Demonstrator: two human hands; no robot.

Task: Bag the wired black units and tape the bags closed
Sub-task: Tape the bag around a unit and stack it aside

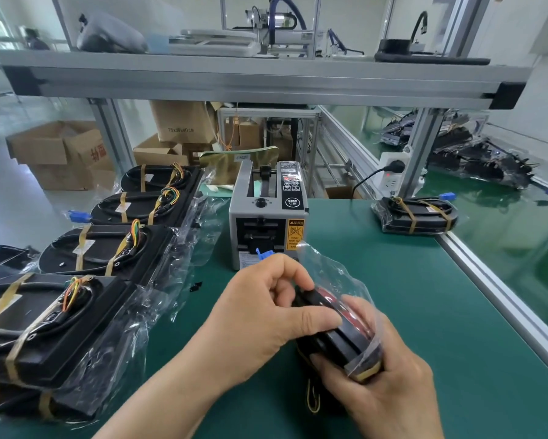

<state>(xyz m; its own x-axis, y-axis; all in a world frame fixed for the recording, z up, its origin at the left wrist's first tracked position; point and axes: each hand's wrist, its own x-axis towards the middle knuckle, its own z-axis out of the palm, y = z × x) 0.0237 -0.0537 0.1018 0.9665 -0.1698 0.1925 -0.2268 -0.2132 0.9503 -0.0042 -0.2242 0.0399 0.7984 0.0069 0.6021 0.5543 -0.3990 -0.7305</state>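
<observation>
black unit (337,340) on edge, long axis far-left to near-right; bag (329,270) mouth points away. left hand (260,318) and right hand (383,384) both clasp it, fingers curled, hiding most of it.

Holding a unit (337,340) tilted inside a bag (326,267), just in front of the dispenser (266,213). Curling the left hand (260,315) over its top, gripping its near end through the plastic with the right hand (383,384). Working on a green mat (408,296), beside a row (85,251) of units in open bags at left.
</observation>
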